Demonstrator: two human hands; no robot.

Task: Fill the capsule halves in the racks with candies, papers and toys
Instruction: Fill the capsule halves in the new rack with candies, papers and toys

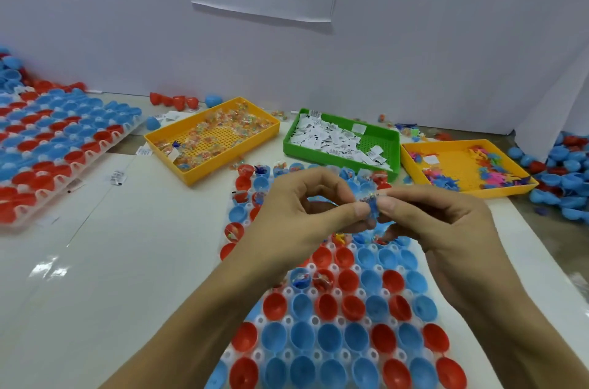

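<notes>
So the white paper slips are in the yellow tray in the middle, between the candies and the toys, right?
Not quite: the head view shows the paper slips in a green tray, not a yellow one. It does sit in the middle, between the candies and the toys.

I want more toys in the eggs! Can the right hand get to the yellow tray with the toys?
Probably yes, once it lets go. The right hand and left hand both pinch a small blue toy now. The toy tray sits open just past the right hand, nothing between them.
</notes>
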